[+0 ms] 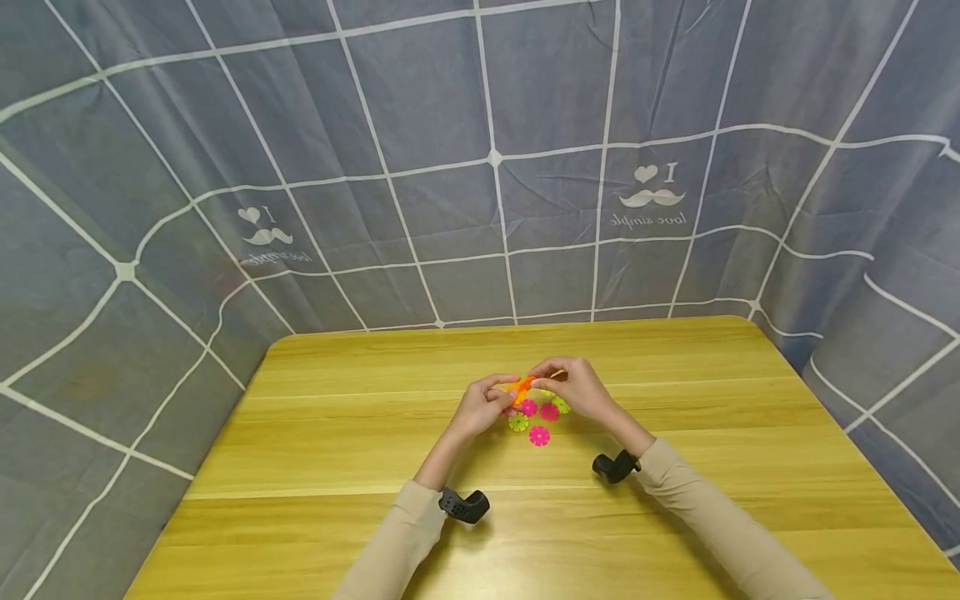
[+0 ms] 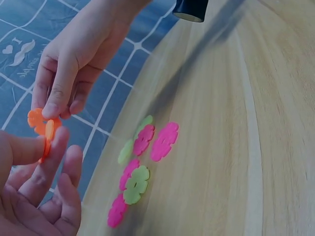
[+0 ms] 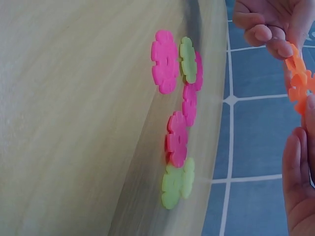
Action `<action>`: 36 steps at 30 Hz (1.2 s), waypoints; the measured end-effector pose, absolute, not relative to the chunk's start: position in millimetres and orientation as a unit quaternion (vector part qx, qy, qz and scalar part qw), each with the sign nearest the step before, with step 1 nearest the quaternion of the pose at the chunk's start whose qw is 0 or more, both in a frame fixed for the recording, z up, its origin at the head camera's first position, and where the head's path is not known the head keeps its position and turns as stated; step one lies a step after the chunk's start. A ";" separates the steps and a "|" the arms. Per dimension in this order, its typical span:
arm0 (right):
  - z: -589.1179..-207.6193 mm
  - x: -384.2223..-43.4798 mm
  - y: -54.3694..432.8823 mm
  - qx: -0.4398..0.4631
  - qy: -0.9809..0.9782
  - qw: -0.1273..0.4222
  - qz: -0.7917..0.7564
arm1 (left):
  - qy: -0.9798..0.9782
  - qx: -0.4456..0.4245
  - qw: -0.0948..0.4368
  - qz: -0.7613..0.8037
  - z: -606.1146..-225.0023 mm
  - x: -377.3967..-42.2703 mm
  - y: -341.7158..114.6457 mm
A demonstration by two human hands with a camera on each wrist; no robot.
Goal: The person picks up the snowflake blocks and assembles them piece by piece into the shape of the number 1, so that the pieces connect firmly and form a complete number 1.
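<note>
Both hands meet over the table around orange notched plastic discs (image 2: 37,121), which look like flower-shaped interlocking pieces set at an angle to each other. My left hand (image 1: 481,407) pinches one orange disc between thumb and fingers, as the left wrist view shows. From the other side my right hand (image 1: 576,388) pinches the second orange disc with thumb and fingertips. Below the hands lie several loose discs: a pink one (image 1: 539,436) nearest me, a yellow-green one (image 1: 518,422) by my left hand, and a red-pink one (image 1: 550,412) under my right.
The wooden table (image 1: 337,450) has its far edge against a grey curtain (image 1: 420,217) with white lines. A black wrist camera (image 1: 465,506) is strapped to the left forearm, and another black camera (image 1: 615,467) to the right.
</note>
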State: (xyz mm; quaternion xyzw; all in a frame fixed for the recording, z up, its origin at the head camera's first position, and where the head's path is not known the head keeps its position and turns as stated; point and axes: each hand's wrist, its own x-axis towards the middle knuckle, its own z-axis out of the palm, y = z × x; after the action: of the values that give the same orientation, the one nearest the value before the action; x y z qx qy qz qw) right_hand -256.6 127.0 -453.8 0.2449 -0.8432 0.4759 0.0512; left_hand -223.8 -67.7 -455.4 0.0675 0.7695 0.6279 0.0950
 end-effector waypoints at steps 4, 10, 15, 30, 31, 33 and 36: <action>-453.2 -257.7 127.3 0.236 -0.842 0.063 0.481 | 0.783 0.090 0.098 0.608 -439.7 -215.6 -67.8; -451.4 -257.1 126.3 0.238 -0.839 0.067 0.484 | 0.789 0.111 0.088 0.597 -419.8 -203.7 -65.8; -449.5 -256.2 124.6 0.243 -0.846 0.066 0.470 | 0.792 0.105 0.065 0.598 -437.6 -214.3 -64.5; -457.9 -257.3 140.3 0.229 -0.857 0.033 0.460 | 0.794 0.040 0.017 0.607 -469.6 -222.2 -77.5; -459.2 -257.7 142.0 0.227 -0.860 0.030 0.456 | 0.795 0.041 0.015 0.605 -470.6 -222.0 -78.8; -461.6 -258.1 145.7 0.223 -0.864 0.024 0.451 | 0.796 0.042 0.013 0.603 -471.9 -221.1 -80.6; -464.5 -258.4 150.3 0.215 -0.869 0.012 0.446 | 0.800 0.043 0.009 0.598 -470.0 -217.8 -82.3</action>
State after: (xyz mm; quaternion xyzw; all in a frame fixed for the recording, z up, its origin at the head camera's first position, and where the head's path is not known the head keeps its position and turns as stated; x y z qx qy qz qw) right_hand -258.4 150.3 -464.5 0.2154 -0.8686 0.4460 0.0121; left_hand -217.8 -82.3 -470.0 0.0435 0.8002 0.5980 0.0094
